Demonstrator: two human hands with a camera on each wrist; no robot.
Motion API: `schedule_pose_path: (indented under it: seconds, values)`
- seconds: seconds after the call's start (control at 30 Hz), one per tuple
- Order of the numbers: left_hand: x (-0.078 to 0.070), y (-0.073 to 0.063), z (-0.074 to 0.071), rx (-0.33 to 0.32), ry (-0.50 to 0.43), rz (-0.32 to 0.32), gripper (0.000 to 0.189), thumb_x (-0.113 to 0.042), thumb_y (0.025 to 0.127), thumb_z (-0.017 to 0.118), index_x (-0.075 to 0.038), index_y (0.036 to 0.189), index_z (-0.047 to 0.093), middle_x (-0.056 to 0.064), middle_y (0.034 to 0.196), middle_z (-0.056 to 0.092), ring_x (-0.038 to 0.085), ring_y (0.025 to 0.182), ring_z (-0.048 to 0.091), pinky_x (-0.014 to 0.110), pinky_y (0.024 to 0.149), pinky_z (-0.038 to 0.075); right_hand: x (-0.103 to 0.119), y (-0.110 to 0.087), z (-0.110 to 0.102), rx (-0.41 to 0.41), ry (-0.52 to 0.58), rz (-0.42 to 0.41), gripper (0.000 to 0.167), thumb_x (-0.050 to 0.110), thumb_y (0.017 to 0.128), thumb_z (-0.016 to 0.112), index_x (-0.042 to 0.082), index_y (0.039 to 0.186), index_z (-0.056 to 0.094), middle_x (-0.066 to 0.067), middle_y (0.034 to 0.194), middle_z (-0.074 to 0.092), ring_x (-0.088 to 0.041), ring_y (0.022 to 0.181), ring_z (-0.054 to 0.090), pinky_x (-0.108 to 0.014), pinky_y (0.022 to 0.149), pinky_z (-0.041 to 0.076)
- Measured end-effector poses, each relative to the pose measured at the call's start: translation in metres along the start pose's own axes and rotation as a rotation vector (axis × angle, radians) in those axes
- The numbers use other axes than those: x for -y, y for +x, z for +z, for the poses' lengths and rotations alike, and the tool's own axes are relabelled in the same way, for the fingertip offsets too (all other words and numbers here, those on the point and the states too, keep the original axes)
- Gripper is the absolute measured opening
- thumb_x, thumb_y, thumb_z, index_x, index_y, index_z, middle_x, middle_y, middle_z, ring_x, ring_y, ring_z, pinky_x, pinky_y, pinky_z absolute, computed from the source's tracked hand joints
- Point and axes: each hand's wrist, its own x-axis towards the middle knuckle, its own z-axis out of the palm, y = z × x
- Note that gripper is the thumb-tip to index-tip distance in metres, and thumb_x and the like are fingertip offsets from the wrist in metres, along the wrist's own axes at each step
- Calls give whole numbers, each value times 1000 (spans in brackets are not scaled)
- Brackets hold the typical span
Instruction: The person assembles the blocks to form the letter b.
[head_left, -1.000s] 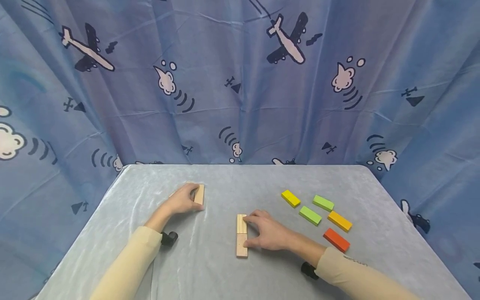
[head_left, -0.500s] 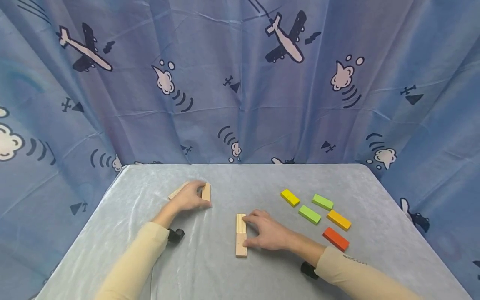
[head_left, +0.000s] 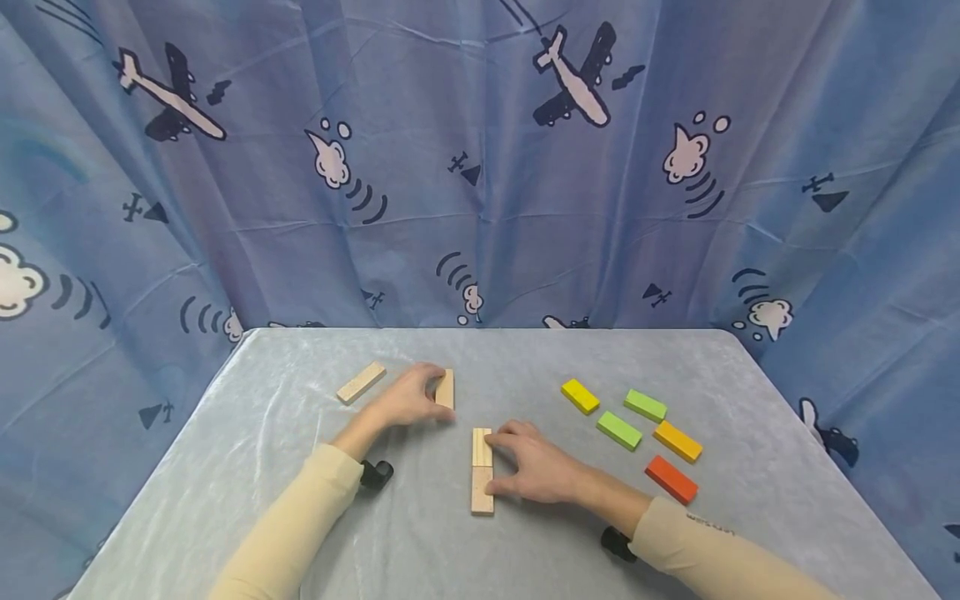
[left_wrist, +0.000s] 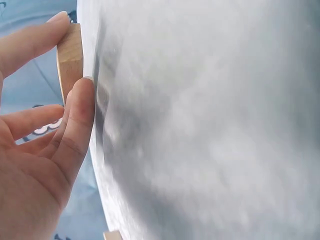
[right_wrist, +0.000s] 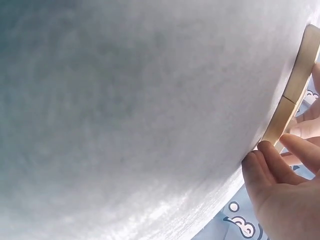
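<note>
- While both cream sleeves reach in from the near edge of the grey table (head_left: 300, 533), the right hand (head_left: 536, 468) rests on the cloth with its fingers (right_wrist: 272, 160) lightly curled against the right side of 2 plain wooden blocks (head_left: 482, 470), which lie flat end to end in a line running away from the person, just left of the hand.
- Seen from the right wrist, the fingertips touch the long edge of that pair, steadying it rather than wrapping round it; the seam between the 2 pieces shows plainly.
- Slightly farther back and to the left, the left hand (head_left: 408, 400) pinches a third wooden block (head_left: 446, 388) between thumb (left_wrist: 75, 120) and fingertips, a narrow grip; the block stands on its long edge on the cloth, near the far end of the pair but apart from it.
- Farther left again, a fourth wooden block (head_left: 361, 382) lies flat and angled, near that hand but untouched.
- On the right half of the table, 5 coloured blocks lie flat and apart from one another: red (head_left: 671, 479) nearest, then orange (head_left: 678, 441) and a green one (head_left: 619, 430), then another green (head_left: 646, 405) and yellow (head_left: 581, 396).
- Behind the table hangs a blue curtain (head_left: 480, 167) printed with aeroplanes and clouds.
</note>
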Motion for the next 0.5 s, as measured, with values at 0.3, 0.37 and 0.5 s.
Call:
schedule_pose_path:
  seconds: [0.3, 0.37, 0.5]
  values:
    - [-11, 5, 7, 13, -12, 13, 79, -30, 75, 89, 5, 137, 57, 22, 139, 57, 37, 131, 52, 48, 111, 39, 0, 1, 1, 0, 4, 0, 68, 38, 85, 81, 3, 139, 60, -6, 126, 57, -22, 116, 50, -46, 97, 47]
    - [-14, 6, 8, 16, -15, 4, 78, -30, 76, 88, 5, 138, 57, 22, 140, 56, 36, 131, 52, 47, 111, 39, 1, 1, 1, 4, 4, 5, 68, 39, 85, 81, 3, 139, 59, -6, 126, 57, -22, 115, 50, -46, 97, 47]
    - [-20, 8, 11, 24, -20, -3, 76, -31, 78, 87, 7, 136, 57, 22, 139, 57, 37, 132, 51, 48, 110, 40, 2, 0, 0, 1, 7, 4, 68, 38, 85, 81, 2, 138, 60, -7, 125, 57, -24, 115, 51, -47, 96, 47]
